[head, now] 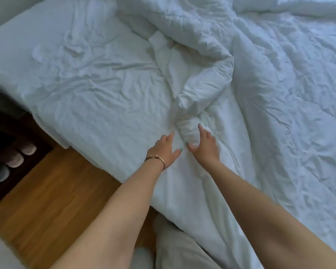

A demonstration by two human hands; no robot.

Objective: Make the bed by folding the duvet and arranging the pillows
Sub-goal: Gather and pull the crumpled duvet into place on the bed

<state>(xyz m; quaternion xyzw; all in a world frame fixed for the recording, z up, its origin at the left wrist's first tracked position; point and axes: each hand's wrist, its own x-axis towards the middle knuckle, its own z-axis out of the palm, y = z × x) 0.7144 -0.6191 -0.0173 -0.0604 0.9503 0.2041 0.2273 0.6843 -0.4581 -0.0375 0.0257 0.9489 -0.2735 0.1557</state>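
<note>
A crumpled white duvet [270, 84] covers the right half of the bed, its turned-back edge bunched into a ridge down the middle. The left half shows the wrinkled white sheet [81, 78]. My left hand [164, 150], with a gold bangle on the wrist, lies with spread fingers on the fabric just left of the bunched duvet corner [188, 131]. My right hand [204, 144] reaches onto that corner, fingers spread over the fold and thumb pointing toward the left hand. A white pillow edge [303, 4] shows at the top right.
Wooden floor [52, 191] lies to the left of the bed's near edge. A dark low shelf [14, 158] with several slippers stands at the far left. My legs in light trousers [175, 247] are against the bed's side.
</note>
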